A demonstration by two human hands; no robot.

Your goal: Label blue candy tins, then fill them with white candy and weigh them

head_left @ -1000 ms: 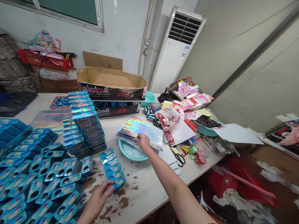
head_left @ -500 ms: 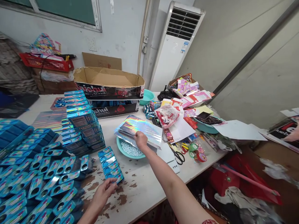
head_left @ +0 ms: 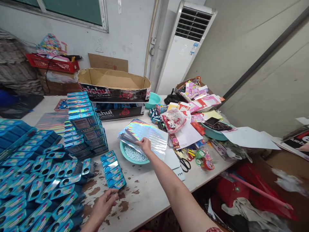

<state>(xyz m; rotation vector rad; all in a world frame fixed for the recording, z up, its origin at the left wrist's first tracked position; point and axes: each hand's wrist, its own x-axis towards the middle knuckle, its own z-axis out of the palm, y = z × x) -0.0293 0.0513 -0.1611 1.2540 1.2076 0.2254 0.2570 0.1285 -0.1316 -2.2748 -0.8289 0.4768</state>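
Evidently the step is handling shiny sheets [head_left: 153,133] above the bowl [head_left: 124,155]; the right hand [head_left: 145,145] pinches them; nearer than the bowl, the left hand [head_left: 104,203] sits half-open beside blue boxes [head_left: 114,174], contact unclear; the next move should need a steady pinch.

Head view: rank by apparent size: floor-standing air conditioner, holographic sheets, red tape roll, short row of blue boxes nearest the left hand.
Largest to smallest, as they look:
1. floor-standing air conditioner
2. holographic sheets
3. row of blue boxes
4. red tape roll
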